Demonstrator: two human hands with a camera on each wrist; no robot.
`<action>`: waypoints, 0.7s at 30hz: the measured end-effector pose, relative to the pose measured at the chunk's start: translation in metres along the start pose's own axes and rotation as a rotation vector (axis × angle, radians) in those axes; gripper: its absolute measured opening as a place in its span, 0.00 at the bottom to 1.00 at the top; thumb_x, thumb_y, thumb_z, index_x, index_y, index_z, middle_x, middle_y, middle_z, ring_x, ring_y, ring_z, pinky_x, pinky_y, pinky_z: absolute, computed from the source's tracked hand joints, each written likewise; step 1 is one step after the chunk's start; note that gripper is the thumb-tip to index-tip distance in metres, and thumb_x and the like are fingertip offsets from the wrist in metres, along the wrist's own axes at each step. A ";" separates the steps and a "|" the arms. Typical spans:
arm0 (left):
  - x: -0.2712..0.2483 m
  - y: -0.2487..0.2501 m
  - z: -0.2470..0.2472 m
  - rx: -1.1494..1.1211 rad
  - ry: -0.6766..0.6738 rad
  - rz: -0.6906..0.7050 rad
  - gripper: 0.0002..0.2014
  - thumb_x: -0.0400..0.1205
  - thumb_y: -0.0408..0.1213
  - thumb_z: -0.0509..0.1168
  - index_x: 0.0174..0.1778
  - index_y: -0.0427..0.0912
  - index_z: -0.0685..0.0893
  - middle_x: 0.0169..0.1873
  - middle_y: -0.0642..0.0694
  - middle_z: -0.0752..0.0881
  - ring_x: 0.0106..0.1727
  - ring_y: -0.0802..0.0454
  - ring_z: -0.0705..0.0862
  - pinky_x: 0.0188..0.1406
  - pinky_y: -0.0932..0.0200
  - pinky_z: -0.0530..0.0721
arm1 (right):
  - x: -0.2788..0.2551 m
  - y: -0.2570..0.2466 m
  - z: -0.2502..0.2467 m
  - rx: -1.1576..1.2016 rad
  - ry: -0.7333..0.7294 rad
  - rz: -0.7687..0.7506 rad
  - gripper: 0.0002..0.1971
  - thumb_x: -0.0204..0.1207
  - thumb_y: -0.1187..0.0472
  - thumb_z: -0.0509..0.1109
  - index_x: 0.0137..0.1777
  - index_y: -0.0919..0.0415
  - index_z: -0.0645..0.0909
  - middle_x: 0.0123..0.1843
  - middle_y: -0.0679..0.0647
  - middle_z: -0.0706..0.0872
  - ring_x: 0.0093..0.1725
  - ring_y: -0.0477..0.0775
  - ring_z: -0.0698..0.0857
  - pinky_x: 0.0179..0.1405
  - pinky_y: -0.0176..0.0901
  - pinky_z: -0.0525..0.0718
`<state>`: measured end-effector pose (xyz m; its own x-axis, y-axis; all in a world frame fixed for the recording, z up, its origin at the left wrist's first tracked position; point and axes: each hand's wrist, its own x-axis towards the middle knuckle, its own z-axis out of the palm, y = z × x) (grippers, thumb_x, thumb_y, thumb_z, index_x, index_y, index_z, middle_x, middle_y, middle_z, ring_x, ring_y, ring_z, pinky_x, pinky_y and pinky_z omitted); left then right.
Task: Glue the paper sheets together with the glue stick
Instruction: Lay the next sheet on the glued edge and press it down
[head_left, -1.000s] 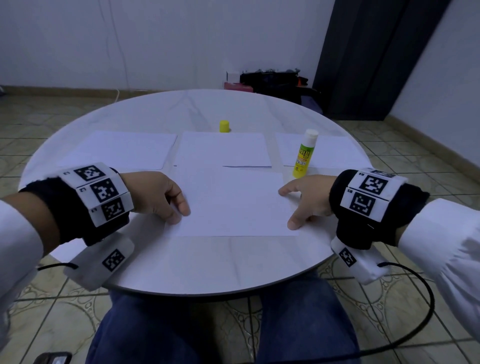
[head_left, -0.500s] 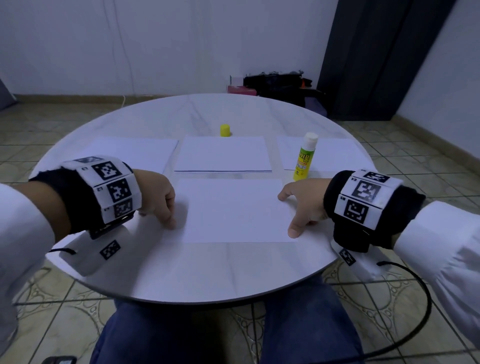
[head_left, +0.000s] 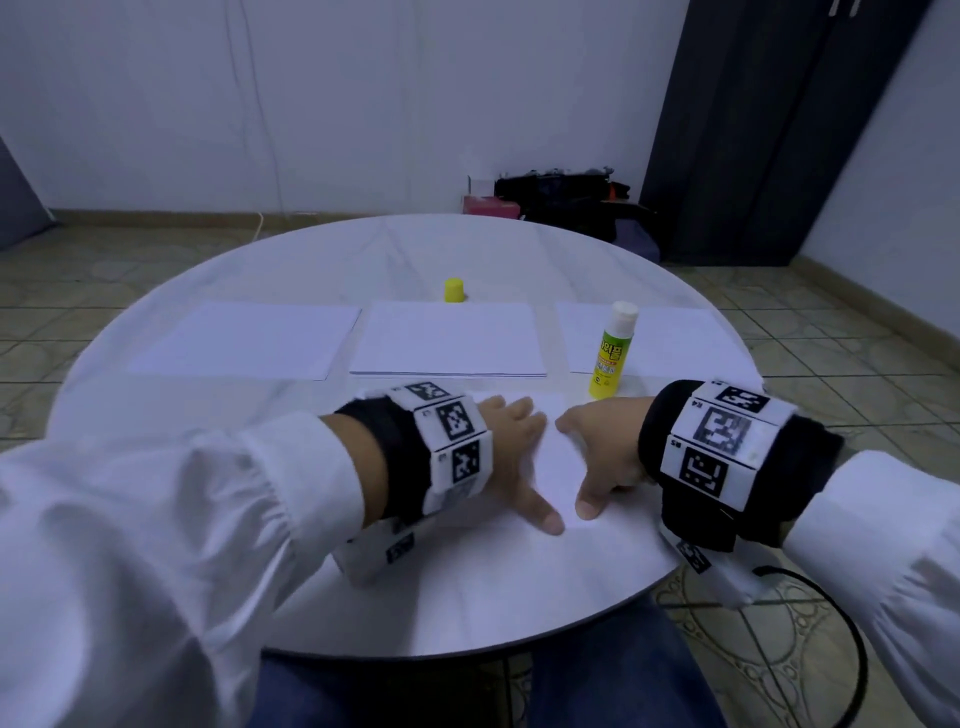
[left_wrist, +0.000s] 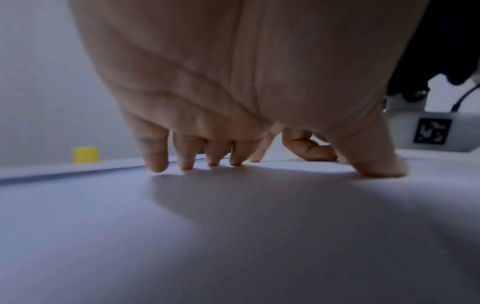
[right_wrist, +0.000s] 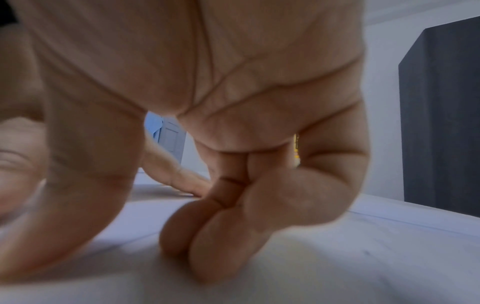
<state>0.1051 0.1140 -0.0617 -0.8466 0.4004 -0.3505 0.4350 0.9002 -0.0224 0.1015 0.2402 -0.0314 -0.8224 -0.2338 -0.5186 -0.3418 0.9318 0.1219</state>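
Hands flat on the near sheet — glue stick standing just beyond.

Nearest on the round table (head_left: 208, 597), the left hand (head_left: 511, 457) and right hand (head_left: 602, 447) press side by side on the near paper sheet (head_left: 558, 457), thumbs almost meeting at its near edge; the left hand's fingertips (left_wrist: 157, 164) are spread and straight on the paper, while the right hand's outer fingers (right_wrist: 207, 246) curl under, knuckles down, holding nothing. Just past the right hand stands the glue stick (head_left: 612, 351), upright and untouched, at the front edge of the right sheet (head_left: 685, 338). The middle sheet (head_left: 449, 338) and left sheet (head_left: 244, 340) lie alongside — farther back sits the yellow cap (head_left: 454, 290).
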 end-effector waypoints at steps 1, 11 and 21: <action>-0.004 -0.010 0.000 0.014 -0.029 -0.019 0.55 0.68 0.70 0.69 0.83 0.44 0.53 0.81 0.46 0.58 0.80 0.44 0.59 0.76 0.45 0.63 | 0.000 0.000 0.000 -0.008 -0.006 -0.005 0.35 0.65 0.47 0.80 0.69 0.62 0.74 0.51 0.53 0.86 0.48 0.54 0.85 0.40 0.41 0.83; -0.057 -0.133 0.010 0.010 -0.262 -0.242 0.67 0.64 0.65 0.76 0.83 0.45 0.33 0.83 0.53 0.36 0.84 0.55 0.39 0.83 0.48 0.45 | -0.004 -0.004 -0.004 -0.030 -0.018 -0.036 0.22 0.68 0.51 0.78 0.53 0.59 0.72 0.42 0.49 0.77 0.51 0.56 0.79 0.45 0.43 0.77; -0.059 -0.132 0.007 0.079 -0.298 -0.254 0.70 0.61 0.66 0.76 0.82 0.47 0.30 0.83 0.54 0.36 0.85 0.53 0.42 0.83 0.47 0.47 | -0.018 -0.096 -0.005 -0.363 0.014 -0.520 0.28 0.84 0.59 0.55 0.83 0.45 0.55 0.83 0.54 0.53 0.79 0.63 0.60 0.75 0.53 0.66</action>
<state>0.0997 -0.0297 -0.0448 -0.8093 0.0885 -0.5808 0.2551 0.9434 -0.2118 0.1463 0.1535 -0.0293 -0.5125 -0.6365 -0.5765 -0.8286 0.5428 0.1373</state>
